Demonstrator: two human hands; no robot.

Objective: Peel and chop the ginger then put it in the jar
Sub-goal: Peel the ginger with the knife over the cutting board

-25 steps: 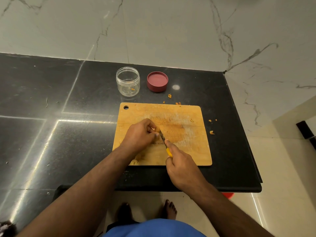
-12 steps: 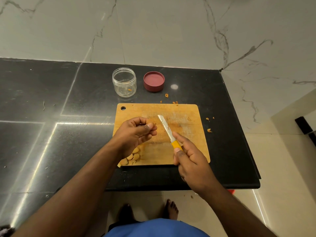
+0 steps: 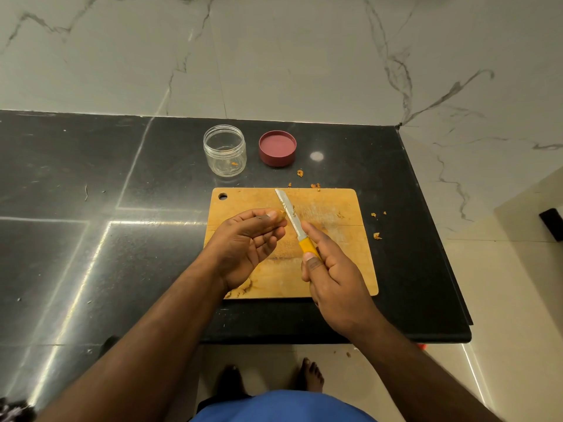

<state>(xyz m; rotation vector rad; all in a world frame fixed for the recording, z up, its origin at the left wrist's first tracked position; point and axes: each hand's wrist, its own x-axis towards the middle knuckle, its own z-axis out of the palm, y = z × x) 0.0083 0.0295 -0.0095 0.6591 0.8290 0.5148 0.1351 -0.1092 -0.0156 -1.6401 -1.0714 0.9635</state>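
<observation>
Two hands work over the cutting board point(image 3: 332, 205): left hand point(image 3: 246, 242) pinches a ginger bit point(image 3: 281, 215), right hand point(image 3: 332, 269) grips the yellow-handled knife point(image 3: 294, 219), blade up. Behind, on the counter point(image 3: 91, 239): open jar point(image 3: 224, 154) w/ lid point(image 3: 277, 147) beside.

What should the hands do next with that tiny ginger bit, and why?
Probably carry it to the jar and drop it in. The left hand pinches a small ginger piece above the cutting board, the right hand holds the knife lifted, and the jar stands open beside its lid.
</observation>
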